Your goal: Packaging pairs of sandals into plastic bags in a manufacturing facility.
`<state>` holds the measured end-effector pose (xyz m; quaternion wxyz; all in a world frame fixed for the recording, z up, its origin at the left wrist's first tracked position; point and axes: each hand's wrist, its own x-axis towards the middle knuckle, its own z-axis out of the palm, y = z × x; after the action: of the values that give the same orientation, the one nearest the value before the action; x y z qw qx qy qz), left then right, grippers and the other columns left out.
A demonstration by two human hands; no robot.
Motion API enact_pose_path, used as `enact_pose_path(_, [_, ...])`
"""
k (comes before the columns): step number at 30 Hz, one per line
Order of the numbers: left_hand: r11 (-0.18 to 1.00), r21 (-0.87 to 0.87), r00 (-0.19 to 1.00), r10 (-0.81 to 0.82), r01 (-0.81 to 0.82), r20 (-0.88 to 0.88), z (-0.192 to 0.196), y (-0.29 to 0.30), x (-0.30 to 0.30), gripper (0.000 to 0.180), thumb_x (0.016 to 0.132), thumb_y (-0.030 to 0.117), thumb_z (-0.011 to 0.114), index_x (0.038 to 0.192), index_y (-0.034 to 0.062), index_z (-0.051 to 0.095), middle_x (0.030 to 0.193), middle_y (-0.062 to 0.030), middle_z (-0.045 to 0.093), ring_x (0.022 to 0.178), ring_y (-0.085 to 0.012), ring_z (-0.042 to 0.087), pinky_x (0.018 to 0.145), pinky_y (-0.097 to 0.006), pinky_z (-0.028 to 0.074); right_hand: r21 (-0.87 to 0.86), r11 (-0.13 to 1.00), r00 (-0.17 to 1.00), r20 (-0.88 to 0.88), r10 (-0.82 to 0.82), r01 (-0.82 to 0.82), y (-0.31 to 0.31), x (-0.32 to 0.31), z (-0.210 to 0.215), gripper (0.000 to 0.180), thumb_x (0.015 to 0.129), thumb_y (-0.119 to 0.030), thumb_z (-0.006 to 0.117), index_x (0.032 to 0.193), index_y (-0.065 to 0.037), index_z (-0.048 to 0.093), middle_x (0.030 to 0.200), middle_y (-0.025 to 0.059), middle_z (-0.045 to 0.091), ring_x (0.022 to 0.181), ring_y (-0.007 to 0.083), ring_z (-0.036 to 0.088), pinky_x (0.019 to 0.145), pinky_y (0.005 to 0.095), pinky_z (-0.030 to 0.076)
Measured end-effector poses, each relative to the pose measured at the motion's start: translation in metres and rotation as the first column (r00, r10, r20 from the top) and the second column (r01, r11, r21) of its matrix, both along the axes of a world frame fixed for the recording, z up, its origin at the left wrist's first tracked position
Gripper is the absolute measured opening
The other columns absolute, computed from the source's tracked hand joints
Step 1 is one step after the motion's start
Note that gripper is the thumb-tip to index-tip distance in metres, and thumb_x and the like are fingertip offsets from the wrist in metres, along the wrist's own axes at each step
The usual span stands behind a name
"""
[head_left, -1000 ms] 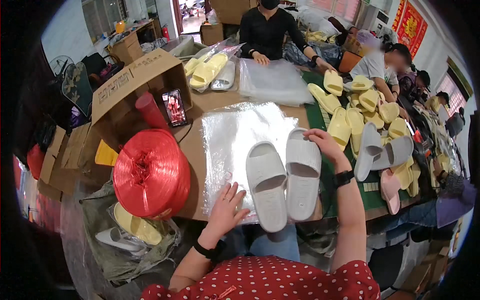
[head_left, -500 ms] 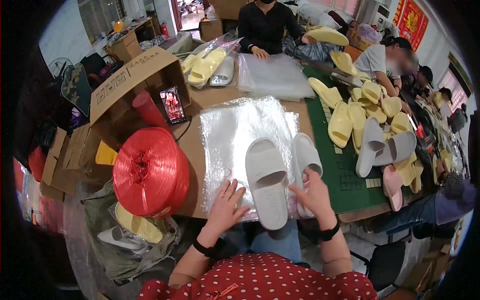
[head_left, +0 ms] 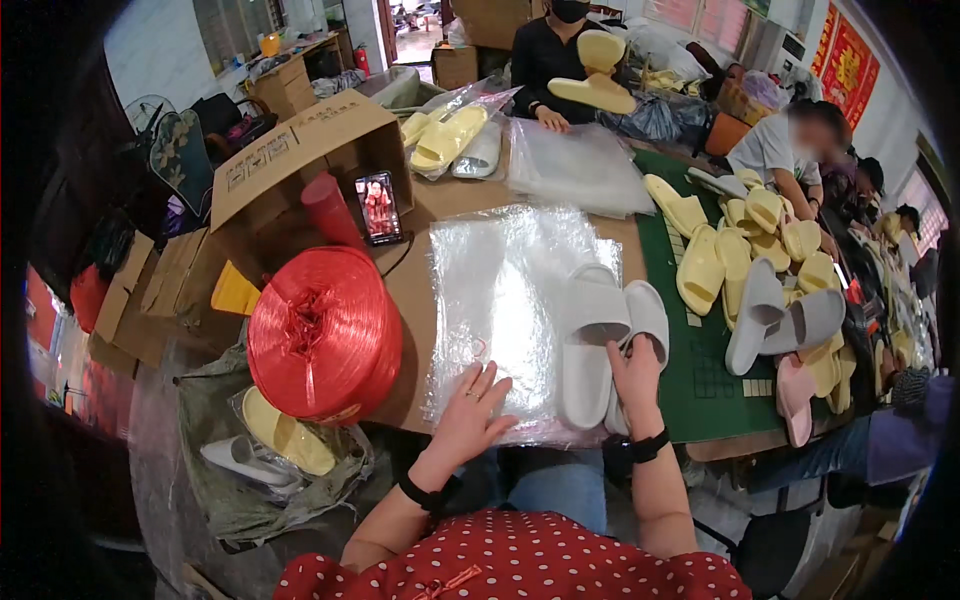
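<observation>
A stack of clear plastic bags (head_left: 490,275) lies on the table in front of me. On its right side two grey slippers rest close together: the left slipper (head_left: 590,385) and, partly behind it and my hand, the right slipper (head_left: 648,305). My right hand (head_left: 636,385) grips the pair at their straps, its thumb by the left slipper and its fingers over the right one. My left hand (head_left: 468,412) lies on the lower part of the bags, fingers spread, holding nothing.
To my left stand a roll of red plastic twine (head_left: 325,335) and an open cardboard box (head_left: 300,160) with a phone (head_left: 378,208) against it. Yellow slippers (head_left: 700,270) cover a green mat (head_left: 690,400) at right. Across the table a person holds yellow slippers (head_left: 595,90).
The two grey slippers have shifted right over the bags and come closer together, with my right hand now on both. The person opposite has raised yellow slippers. My view has shifted slightly.
</observation>
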<state>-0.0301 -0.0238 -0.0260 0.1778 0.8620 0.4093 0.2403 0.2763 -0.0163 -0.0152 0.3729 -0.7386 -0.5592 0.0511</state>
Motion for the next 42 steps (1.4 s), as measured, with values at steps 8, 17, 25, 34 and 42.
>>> enact_pose_path(8, [0.994,-0.088,0.991,-0.068,0.058,-0.113,0.019,0.003,0.000,0.080,0.081,0.053,0.072,0.140,0.0054,0.049,0.151,-0.0255,0.035,0.141,-0.0462,0.029,0.115,-0.048,0.029,0.170,0.980,0.976,-0.208,-0.070,0.107,-0.031,0.007,0.018,0.027,0.089,-0.015,0.069,0.085,0.005,0.051,0.077,0.0174,0.056,0.070,0.0282,0.053,0.066,0.0376,0.044])
enact_pose_path(17, [1.000,0.005,0.972,0.013,-0.012,-0.234,0.022,0.026,0.020,0.104,0.069,0.067,0.073,0.147,0.0076,0.041,0.157,-0.0255,0.024,0.146,-0.0446,0.019,0.117,-0.052,0.024,0.357,0.932,0.837,-0.526,0.149,0.058,-0.073,-0.006,0.025,0.034,0.098,-0.011,0.059,0.124,0.008,0.052,0.116,0.0122,0.062,0.105,0.0180,0.059,0.091,0.0301,0.045])
enact_pose_path(25, [0.990,-0.038,0.979,-0.143,0.139,-0.148,0.016,0.032,0.014,0.093,0.071,0.063,0.073,0.145,0.0128,0.047,0.154,-0.0192,0.035,0.142,-0.0438,0.029,0.115,-0.054,0.026,0.243,0.970,0.841,-0.523,0.135,-0.005,-0.103,-0.004,0.028,0.039,0.096,-0.007,0.058,0.131,0.008,0.047,0.124,0.0142,0.059,0.113,0.0211,0.057,0.097,0.0324,0.044])
enact_pose_path(34, [0.996,0.078,0.985,0.050,-0.037,-0.163,0.019,0.032,0.042,0.059,0.094,0.046,0.059,0.141,0.0119,0.051,0.144,-0.0275,0.044,0.131,-0.0478,0.042,0.108,-0.054,0.034,0.288,0.957,0.840,-0.512,0.179,-0.028,-0.107,-0.015,0.035,0.041,0.088,-0.009,0.067,0.124,0.006,0.052,0.109,0.0120,0.064,0.100,0.0191,0.062,0.084,0.0308,0.049])
enact_pose_path(42, [0.972,-0.214,0.962,0.146,-0.097,0.229,0.043,0.046,0.041,0.035,0.102,0.024,0.043,0.117,0.0027,0.066,0.125,-0.0214,0.062,0.121,-0.0387,0.054,0.101,-0.043,0.043,0.089,0.948,0.950,0.096,0.297,-0.305,-0.129,-0.014,0.039,0.059,0.071,-0.017,0.076,0.125,-0.003,0.059,0.113,0.0202,0.065,0.101,0.0394,0.063,0.084,0.0435,0.052])
